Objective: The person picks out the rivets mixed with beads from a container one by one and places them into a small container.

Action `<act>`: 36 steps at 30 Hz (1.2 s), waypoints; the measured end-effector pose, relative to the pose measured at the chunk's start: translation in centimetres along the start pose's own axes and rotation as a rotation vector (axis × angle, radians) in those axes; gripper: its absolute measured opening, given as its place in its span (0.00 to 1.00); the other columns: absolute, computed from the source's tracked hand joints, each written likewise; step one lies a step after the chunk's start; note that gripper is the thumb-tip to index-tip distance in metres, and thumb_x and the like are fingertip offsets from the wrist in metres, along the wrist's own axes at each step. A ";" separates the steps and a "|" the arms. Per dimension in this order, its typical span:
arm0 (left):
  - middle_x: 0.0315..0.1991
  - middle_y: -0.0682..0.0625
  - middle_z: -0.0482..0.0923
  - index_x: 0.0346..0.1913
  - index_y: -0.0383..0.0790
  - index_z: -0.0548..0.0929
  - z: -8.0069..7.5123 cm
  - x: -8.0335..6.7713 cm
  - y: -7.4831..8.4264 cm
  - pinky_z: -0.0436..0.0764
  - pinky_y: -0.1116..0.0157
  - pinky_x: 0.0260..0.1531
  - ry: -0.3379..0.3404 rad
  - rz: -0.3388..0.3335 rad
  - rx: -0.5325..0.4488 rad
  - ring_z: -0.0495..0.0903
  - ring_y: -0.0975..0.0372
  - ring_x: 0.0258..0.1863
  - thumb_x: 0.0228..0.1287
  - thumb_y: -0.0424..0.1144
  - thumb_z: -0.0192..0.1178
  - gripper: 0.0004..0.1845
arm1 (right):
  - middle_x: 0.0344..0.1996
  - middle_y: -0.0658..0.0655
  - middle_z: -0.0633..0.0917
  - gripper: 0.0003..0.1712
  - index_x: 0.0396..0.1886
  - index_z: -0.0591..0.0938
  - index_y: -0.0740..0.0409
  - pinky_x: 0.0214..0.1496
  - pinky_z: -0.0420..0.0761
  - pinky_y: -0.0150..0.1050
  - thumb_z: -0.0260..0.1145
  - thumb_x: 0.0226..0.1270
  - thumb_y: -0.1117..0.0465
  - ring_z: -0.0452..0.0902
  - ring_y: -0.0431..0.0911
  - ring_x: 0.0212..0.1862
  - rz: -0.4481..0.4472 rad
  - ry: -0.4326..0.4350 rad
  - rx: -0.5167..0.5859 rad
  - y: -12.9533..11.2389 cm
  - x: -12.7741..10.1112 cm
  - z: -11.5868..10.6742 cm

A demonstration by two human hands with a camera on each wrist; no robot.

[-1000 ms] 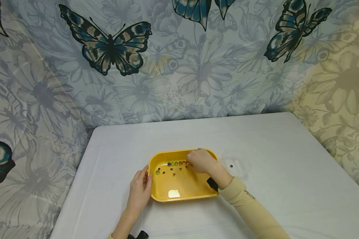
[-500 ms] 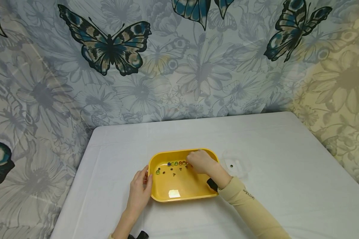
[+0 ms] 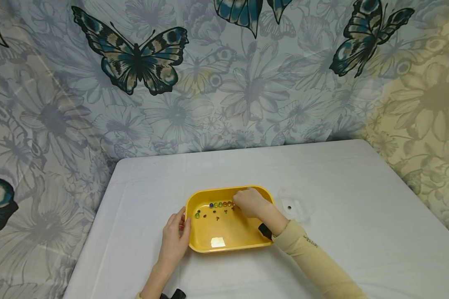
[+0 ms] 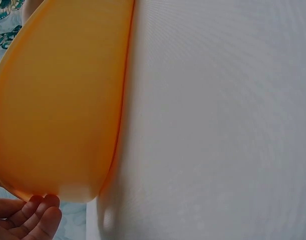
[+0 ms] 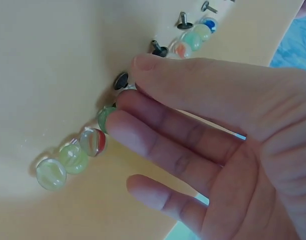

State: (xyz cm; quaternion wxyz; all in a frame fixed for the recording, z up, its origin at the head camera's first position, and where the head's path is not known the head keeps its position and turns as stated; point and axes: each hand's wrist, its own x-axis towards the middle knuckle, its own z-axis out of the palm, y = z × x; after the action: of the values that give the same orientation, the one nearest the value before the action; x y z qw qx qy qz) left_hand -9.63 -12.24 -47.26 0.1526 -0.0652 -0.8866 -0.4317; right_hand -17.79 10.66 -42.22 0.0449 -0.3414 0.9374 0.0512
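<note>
A yellow tray (image 3: 228, 249) sits mid-table. Several glass marbles (image 3: 220, 204) line its far wall, with a few small dark screws (image 3: 217, 216) beside them. My right hand (image 3: 235, 202) reaches into the tray's far right end. In the right wrist view its thumb (image 5: 142, 62) and index fingertip (image 5: 123, 102) pinch a pale marble (image 5: 127, 90) in the row, next to a screw head (image 5: 121, 80) and a green marble (image 5: 105, 119). My left hand (image 3: 183, 224) grips the tray's left rim, its fingers (image 4: 35, 217) curled under the tray's edge (image 4: 62, 100).
A clear shallow dish (image 3: 295, 205) holding one small dark piece lies on the white table (image 3: 340, 187) just right of the tray. A butterfly-print cloth hangs behind the table's far edge. Black wrist straps (image 3: 265, 230) show on both arms.
The right hand has edged slightly left along the marble row. The left hand and tray have stayed still.
</note>
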 end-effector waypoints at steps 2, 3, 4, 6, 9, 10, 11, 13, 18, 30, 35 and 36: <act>0.33 0.48 0.72 0.57 0.25 0.72 0.0 0.0 0.1 0.78 0.70 0.30 0.000 -0.011 0.001 0.72 0.63 0.30 0.63 0.28 0.56 0.20 | 0.24 0.50 0.78 0.07 0.24 0.78 0.54 0.30 0.70 0.36 0.63 0.61 0.67 0.66 0.41 0.25 0.001 -0.005 -0.011 0.0 0.0 0.1; 0.33 0.49 0.72 0.58 0.25 0.72 0.0 0.0 0.1 0.78 0.70 0.31 0.000 -0.017 0.002 0.72 0.63 0.30 0.63 0.28 0.57 0.20 | 0.23 0.50 0.77 0.08 0.23 0.78 0.54 0.30 0.71 0.36 0.63 0.60 0.67 0.66 0.42 0.25 -0.001 -0.002 -0.016 0.1 0.0 0.2; 0.33 0.49 0.72 0.58 0.26 0.72 0.0 0.0 0.1 0.79 0.70 0.31 -0.001 -0.023 0.002 0.72 0.63 0.31 0.63 0.28 0.57 0.21 | 0.23 0.50 0.77 0.08 0.23 0.77 0.54 0.31 0.71 0.36 0.63 0.60 0.67 0.67 0.42 0.25 -0.003 0.000 -0.023 0.1 0.0 0.2; 0.33 0.49 0.72 0.58 0.26 0.71 0.0 0.0 0.2 0.79 0.70 0.31 -0.002 -0.031 0.001 0.72 0.64 0.31 0.63 0.29 0.56 0.21 | 0.23 0.50 0.77 0.08 0.23 0.77 0.54 0.31 0.72 0.36 0.63 0.59 0.68 0.68 0.42 0.25 -0.011 0.005 -0.040 0.1 0.0 0.3; 0.33 0.49 0.72 0.59 0.26 0.71 0.0 0.0 0.2 0.79 0.69 0.31 -0.007 -0.037 0.001 0.72 0.64 0.31 0.63 0.29 0.56 0.21 | 0.22 0.51 0.77 0.08 0.23 0.76 0.54 0.30 0.73 0.36 0.63 0.59 0.68 0.68 0.42 0.24 -0.023 0.015 -0.056 0.1 -0.1 0.5; 0.34 0.48 0.72 0.59 0.26 0.71 0.0 0.0 0.3 0.79 0.69 0.31 -0.008 -0.038 0.000 0.72 0.63 0.31 0.63 0.29 0.56 0.21 | 0.22 0.51 0.77 0.08 0.23 0.76 0.54 0.30 0.73 0.36 0.63 0.59 0.68 0.67 0.41 0.24 -0.026 0.017 -0.061 0.1 -0.1 0.5; 0.34 0.48 0.72 0.59 0.26 0.71 0.0 0.0 0.3 0.79 0.69 0.31 -0.009 -0.038 -0.001 0.72 0.63 0.31 0.63 0.30 0.56 0.21 | 0.22 0.51 0.77 0.09 0.23 0.76 0.54 0.30 0.72 0.36 0.63 0.59 0.69 0.66 0.41 0.23 -0.031 0.021 -0.064 0.1 -0.1 0.5; 0.34 0.48 0.72 0.59 0.26 0.71 0.0 0.0 0.3 0.79 0.69 0.31 -0.010 -0.039 -0.002 0.73 0.63 0.31 0.64 0.30 0.56 0.21 | 0.22 0.51 0.77 0.09 0.22 0.76 0.54 0.29 0.72 0.35 0.63 0.59 0.69 0.63 0.41 0.22 -0.038 0.028 -0.069 0.1 -0.1 0.5; 0.33 0.48 0.72 0.59 0.26 0.71 -0.1 0.0 0.2 0.79 0.70 0.31 -0.007 -0.036 -0.003 0.72 0.63 0.31 0.64 0.30 0.56 0.21 | 0.22 0.51 0.77 0.10 0.21 0.76 0.53 0.27 0.70 0.34 0.64 0.58 0.70 0.59 0.40 0.22 -0.045 0.038 -0.073 0.1 0.0 0.6; 0.33 0.48 0.72 0.58 0.25 0.72 0.0 0.0 0.3 0.79 0.70 0.30 0.002 -0.023 -0.011 0.72 0.63 0.30 0.63 0.29 0.56 0.21 | 0.23 0.51 0.78 0.10 0.22 0.76 0.52 0.26 0.67 0.33 0.62 0.62 0.68 0.60 0.41 0.22 -0.037 0.016 -0.087 0.0 0.0 0.7; 0.33 0.48 0.72 0.58 0.25 0.71 0.0 0.0 0.2 0.78 0.70 0.30 -0.002 -0.017 -0.009 0.72 0.63 0.30 0.62 0.27 0.56 0.21 | 0.22 0.51 0.77 0.12 0.20 0.75 0.52 0.24 0.65 0.32 0.62 0.62 0.67 0.59 0.41 0.22 -0.046 0.029 -0.090 0.1 0.0 0.8; 0.33 0.47 0.72 0.58 0.25 0.71 0.0 0.0 0.2 0.78 0.70 0.30 -0.004 -0.015 -0.009 0.72 0.63 0.30 0.62 0.27 0.56 0.21 | 0.21 0.51 0.76 0.12 0.20 0.75 0.52 0.23 0.64 0.32 0.62 0.62 0.67 0.59 0.41 0.21 -0.048 0.032 -0.087 0.1 0.0 0.8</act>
State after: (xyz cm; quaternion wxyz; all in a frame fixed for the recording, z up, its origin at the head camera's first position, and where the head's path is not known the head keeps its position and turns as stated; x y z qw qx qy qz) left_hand -9.58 -12.14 -47.11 0.1471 -0.0599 -0.8855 -0.4365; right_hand -17.79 10.86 -43.02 0.0163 -0.3662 0.9264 0.0855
